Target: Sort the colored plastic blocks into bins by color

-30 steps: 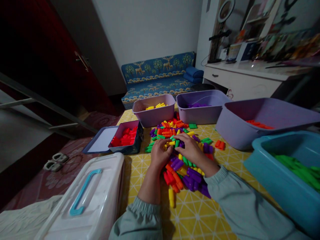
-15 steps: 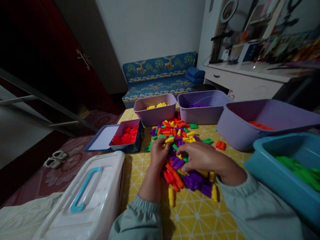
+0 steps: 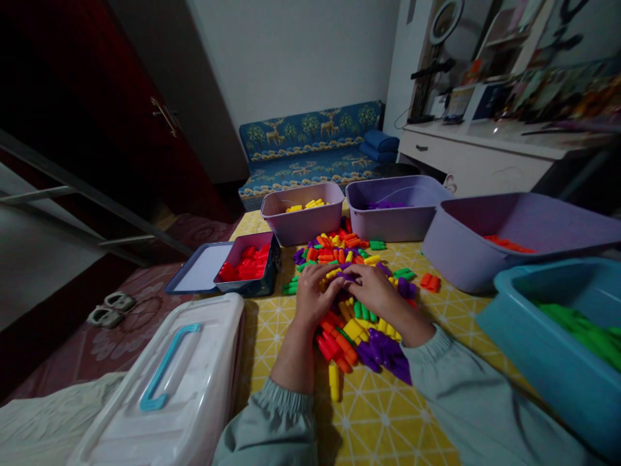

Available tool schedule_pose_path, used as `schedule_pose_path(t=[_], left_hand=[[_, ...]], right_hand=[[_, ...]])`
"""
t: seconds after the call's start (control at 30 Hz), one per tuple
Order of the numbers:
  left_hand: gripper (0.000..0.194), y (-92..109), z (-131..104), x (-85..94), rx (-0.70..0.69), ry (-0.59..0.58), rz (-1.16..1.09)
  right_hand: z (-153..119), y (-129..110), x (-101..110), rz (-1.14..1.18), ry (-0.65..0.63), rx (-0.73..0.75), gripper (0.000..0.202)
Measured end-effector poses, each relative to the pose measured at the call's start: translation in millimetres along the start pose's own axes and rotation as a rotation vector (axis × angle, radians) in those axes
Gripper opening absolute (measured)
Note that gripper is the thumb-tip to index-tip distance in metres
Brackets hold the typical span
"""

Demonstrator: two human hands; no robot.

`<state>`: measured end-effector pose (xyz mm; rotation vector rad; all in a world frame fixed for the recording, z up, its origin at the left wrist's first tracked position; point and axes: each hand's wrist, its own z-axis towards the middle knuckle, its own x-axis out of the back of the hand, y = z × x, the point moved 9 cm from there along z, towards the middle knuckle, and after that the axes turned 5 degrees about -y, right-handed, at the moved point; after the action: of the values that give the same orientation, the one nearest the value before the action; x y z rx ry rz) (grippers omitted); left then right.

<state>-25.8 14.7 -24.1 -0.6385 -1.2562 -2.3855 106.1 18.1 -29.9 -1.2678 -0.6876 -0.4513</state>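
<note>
My left hand is closed at the middle of a heap of bullet-shaped plastic pieces, its fingers on a yellow piece. Close against it, my right hand pinches a purple piece. The fingertips almost meet, so part of both pieces is hidden. Around and below the hands lie red, orange, yellow, green and purple pieces, some joined side by side, such as a green group under the right hand.
Behind the heap stand a pink bin with yellow pieces and a purple bin with purple ones. At right are a lilac bin and a blue bin. Left are an open tin of red pieces and a white lidded box.
My right hand has moved left and away from me, up against my left hand, with a purple piece in its fingers. Green and yellow pieces formerly beneath it now show.
</note>
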Motion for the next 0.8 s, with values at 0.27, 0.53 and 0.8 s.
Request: schedule_pose_path(t=[0.27,0.53,0.8], left_hand=[[0.011,-14,1,1.0,0.030,0.058,-0.003],[0.010,-19,1,-2.1,0.049,0.063,0.014],[0.010,-21,0,-4.1,0.067,0.038,0.048]], right_hand=[[1,20,-4,0.463,-0.031,-0.160,0.011],[-3,32,3,0.778,0.031,-0.339,0.010],[47,22,70,1.258,0.285,-0.256,0.007]])
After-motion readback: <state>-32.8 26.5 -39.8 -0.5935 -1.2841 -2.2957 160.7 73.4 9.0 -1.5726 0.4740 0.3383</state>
